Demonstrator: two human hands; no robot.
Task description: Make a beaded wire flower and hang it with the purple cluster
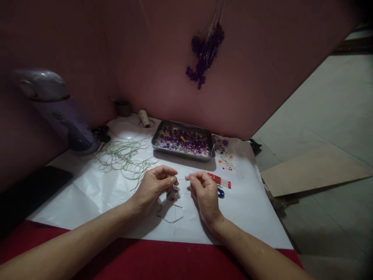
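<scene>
My left hand (160, 183) is closed in a pinch, with a small beaded piece (173, 193) of transparent and red beads hanging under its fingertips. Between my two hands a thin thread (182, 179) runs across a short gap. My right hand (203, 190) pinches the thread's other end close to the fingertips; whether a needle is there is too small to tell. On the white sheet just below lie some bent thin strands (174, 221). Partly behind my right hand are a red packet (220, 181) and the dark blue handle of what looks like scissors (221, 193).
A metal tray (183, 155) of mixed beads stands at the back, with loose beads (226, 160) to its right. Tangled green cord (122, 155), a thread spool (144, 118) and a purple flask-like container (58, 112) are on the left. Purple beadwork (204, 54) hangs on the wall.
</scene>
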